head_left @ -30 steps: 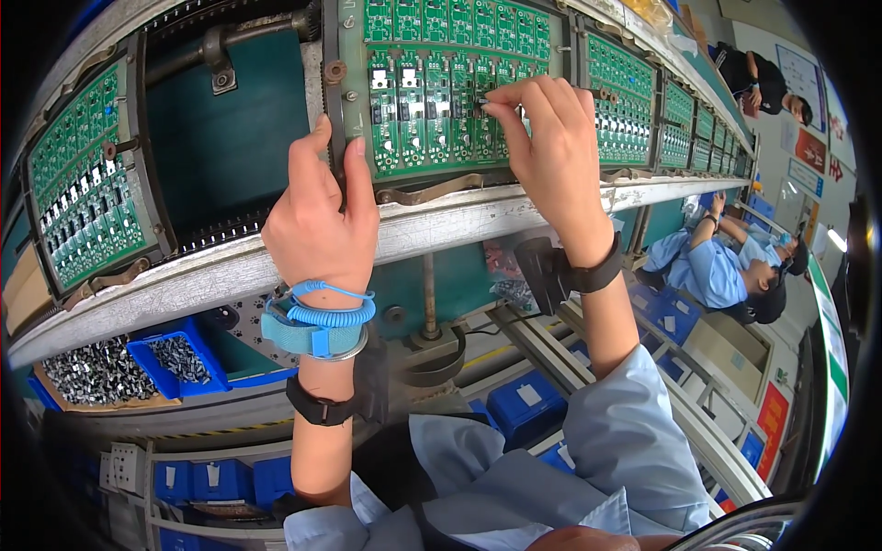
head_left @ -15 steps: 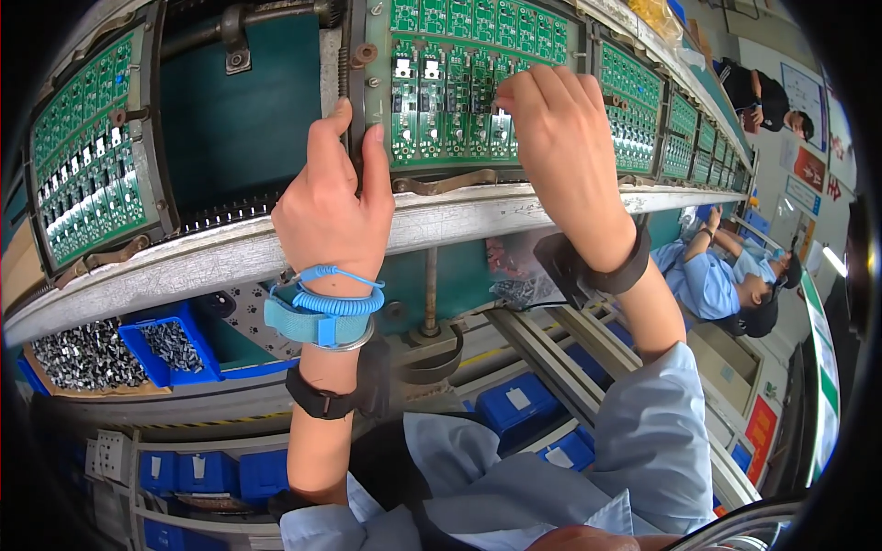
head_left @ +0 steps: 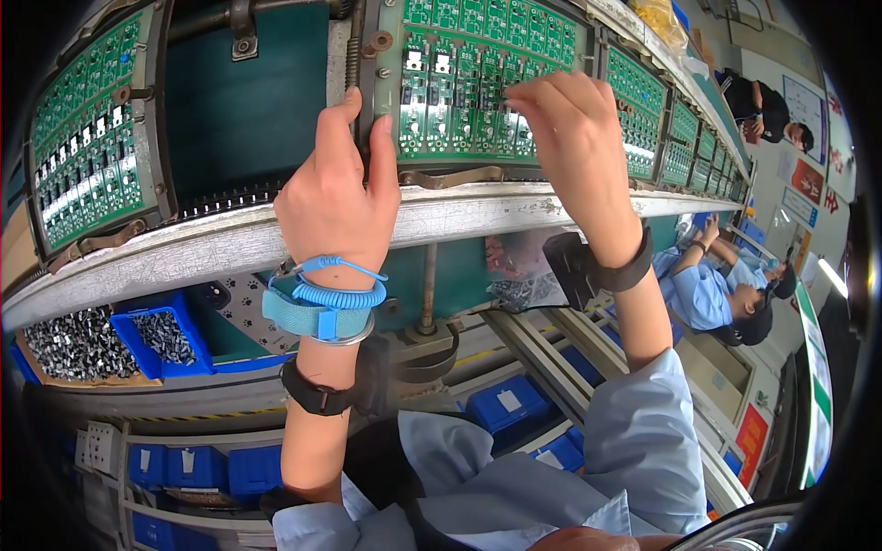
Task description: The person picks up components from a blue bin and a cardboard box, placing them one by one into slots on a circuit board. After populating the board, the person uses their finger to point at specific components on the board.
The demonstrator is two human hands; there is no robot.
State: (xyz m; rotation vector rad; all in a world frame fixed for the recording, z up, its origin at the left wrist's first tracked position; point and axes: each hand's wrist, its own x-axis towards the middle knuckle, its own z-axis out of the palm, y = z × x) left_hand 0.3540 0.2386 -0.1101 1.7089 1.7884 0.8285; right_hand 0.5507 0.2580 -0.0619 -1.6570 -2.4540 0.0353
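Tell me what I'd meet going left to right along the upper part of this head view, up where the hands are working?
Green circuit board panel at the far left → empty teal frame → left hand gripping the frame edge → middle green circuit board panel → right hand with fingertips on it → further board panels receding right.

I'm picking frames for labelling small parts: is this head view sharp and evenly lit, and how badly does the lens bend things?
Head view: the left hand, right hand and green circuit board panel are sharp and evenly lit, no strong glare; the metal rail bows from fisheye distortion; the corners are black with vignette; the seated co-workers at the right rim look squeezed and softer.
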